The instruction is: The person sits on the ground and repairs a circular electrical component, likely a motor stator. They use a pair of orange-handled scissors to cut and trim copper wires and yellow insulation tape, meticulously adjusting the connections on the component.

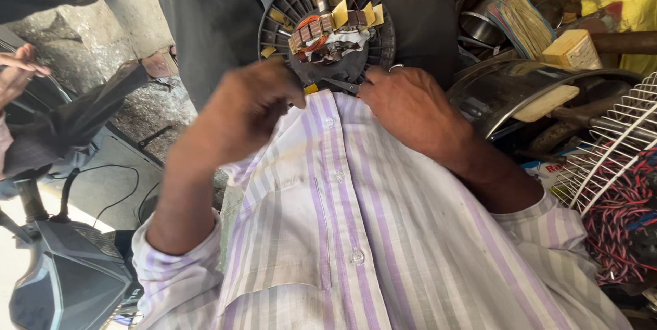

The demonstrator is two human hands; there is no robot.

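Observation:
A round black slotted motor core [327, 29] with copper windings and yellow paper wedges rests on my lap, a metal shaft sticking up from its middle. My left hand [250, 107] is curled at its near left rim, fingers closed against the edge. My right hand [410, 104], a ring on one finger, presses at the near right rim and seems to pinch a small dark metal tool [342, 85] lying against the core. My striped white and purple shirt [356, 234] fills the lower frame.
A shiny metal drum [506, 94] with a wooden block [573, 48] stands at right, beside a white wire fan guard [616, 138] and red and black wires [619, 227]. A scooter [61, 261] is at lower left. Another person's hand [17, 70] shows at far left.

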